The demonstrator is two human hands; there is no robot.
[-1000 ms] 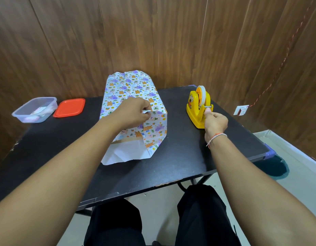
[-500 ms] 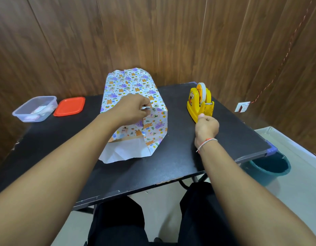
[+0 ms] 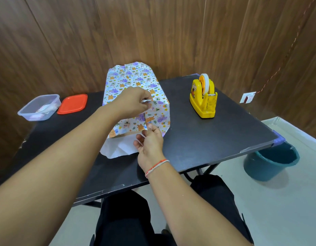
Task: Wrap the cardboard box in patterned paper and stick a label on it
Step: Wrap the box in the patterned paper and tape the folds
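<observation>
Box: your cardboard box (image 3: pixel 126 135) sits mid-counter (image 3: pixel 207 139), inside the patterned paper (image 3: pixel 135 80).
Left hand (image 3: pixel 130 103): fingers pinch a tape strip (image 3: pixel 147 101) over the seam.
Right hand (image 3: pixel 150 142): fingers pinch the strip's near end.
Dispenser (image 3: pixel 203 98): apart, to the right.
Risk: slack tape could curl onto itself; easing pressure may let the overlap spring open.

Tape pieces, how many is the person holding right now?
2. One short piece sits pinched in the left hand, over the patterned paper. A second, see-through piece is pinched in the right hand, near the paper's front edge. More may be hidden.
</observation>
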